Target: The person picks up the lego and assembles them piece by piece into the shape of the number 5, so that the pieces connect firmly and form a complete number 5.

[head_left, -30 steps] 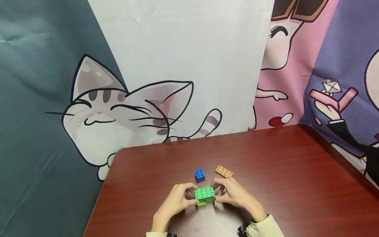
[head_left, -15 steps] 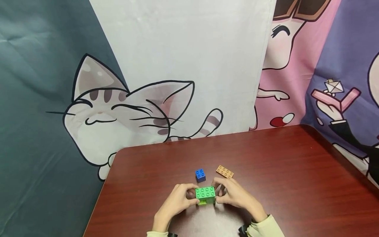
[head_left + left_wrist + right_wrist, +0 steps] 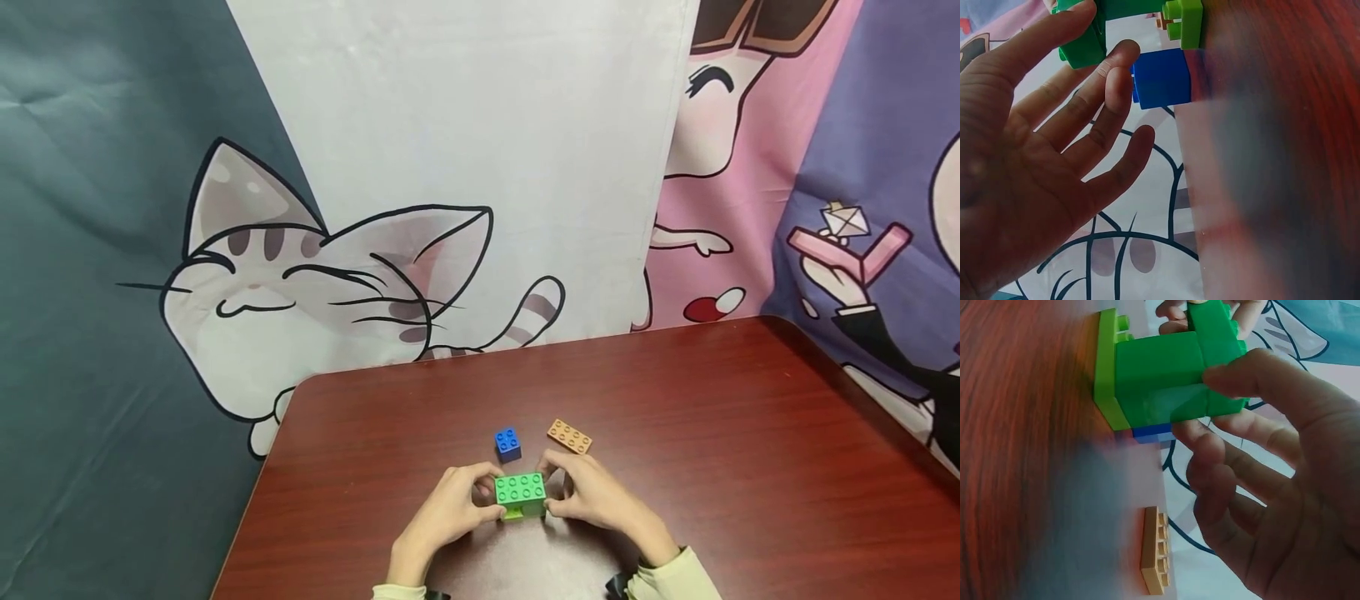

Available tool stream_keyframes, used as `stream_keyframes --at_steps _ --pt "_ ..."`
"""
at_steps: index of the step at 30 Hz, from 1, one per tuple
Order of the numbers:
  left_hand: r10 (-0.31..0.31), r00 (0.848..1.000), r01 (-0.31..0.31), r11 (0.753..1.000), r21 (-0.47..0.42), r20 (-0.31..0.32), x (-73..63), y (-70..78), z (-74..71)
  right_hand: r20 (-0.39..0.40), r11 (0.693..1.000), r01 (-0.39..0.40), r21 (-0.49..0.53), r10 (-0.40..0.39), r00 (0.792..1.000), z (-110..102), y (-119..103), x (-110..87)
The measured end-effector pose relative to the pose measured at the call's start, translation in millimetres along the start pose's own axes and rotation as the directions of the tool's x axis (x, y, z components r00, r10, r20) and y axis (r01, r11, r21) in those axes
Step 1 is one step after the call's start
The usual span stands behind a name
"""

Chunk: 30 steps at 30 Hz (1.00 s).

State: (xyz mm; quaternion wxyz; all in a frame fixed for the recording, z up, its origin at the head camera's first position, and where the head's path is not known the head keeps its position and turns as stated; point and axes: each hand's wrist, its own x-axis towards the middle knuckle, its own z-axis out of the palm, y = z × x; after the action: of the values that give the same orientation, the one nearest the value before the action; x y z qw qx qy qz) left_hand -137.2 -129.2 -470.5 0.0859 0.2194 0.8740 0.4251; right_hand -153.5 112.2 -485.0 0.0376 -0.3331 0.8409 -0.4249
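A red-brown bench (image 3: 697,400) with rounded far corners stands before a printed backdrop (image 3: 487,117). A smiling grey-striped cat (image 3: 255,342) decorates its left side; pink and purple panels (image 3: 862,125) farther right show cartoon figures (image 3: 708,125).

Pale yellow-green right sleeve (image 3: 673,575) at five o'clock, matching left sleeve (image 3: 399,592) near half past six, black band (image 3: 617,585) beside each.

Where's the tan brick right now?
In the head view, the tan brick lies on the table, studs up, just beyond the right hand gripping the green bricks and to the right of the blue brick.
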Motion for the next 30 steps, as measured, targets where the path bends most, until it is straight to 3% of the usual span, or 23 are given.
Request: stream_keyframes --at_steps 4,7,15,21,27,30 --pt "-0.002 1.000 0.002 1.000 -0.002 0.000 0.8 0.2 -0.1 0.016 0.999 -0.012 -0.032 0.013 1.000 -3 6 -0.3" --pt "-0.003 1.000 0.003 1.000 0.000 -0.004 2.2 0.4 -0.9 -0.019 0.998 -0.037 -0.049 0.036 0.999 -6 11 2.6" --pt "-0.008 1.000 0.008 1.000 -0.027 0.011 8.7 1.8 -0.8 -0.094 0.994 -0.111 0.016 0.112 0.989 -6 27 18.5" --pt "-0.005 1.000 0.006 0.999 -0.048 0.026 10.7 1.5 0.8 -0.050 0.974 -0.154 0.165 0.164 0.985 -1 33 35.6" --pt "-0.020 0.999 0.023 0.995 -0.098 0.032 1.7 0.8 2.5 0.100 0.957 -0.116 0.265 0.093 0.991 13 41 51.4" --pt "-0.024 0.999 0.027 0.996 -0.089 0.033 -0.1 0.7 1.4 0.112 0.961 -0.100 0.258 0.073 0.991 18 44 56.3"
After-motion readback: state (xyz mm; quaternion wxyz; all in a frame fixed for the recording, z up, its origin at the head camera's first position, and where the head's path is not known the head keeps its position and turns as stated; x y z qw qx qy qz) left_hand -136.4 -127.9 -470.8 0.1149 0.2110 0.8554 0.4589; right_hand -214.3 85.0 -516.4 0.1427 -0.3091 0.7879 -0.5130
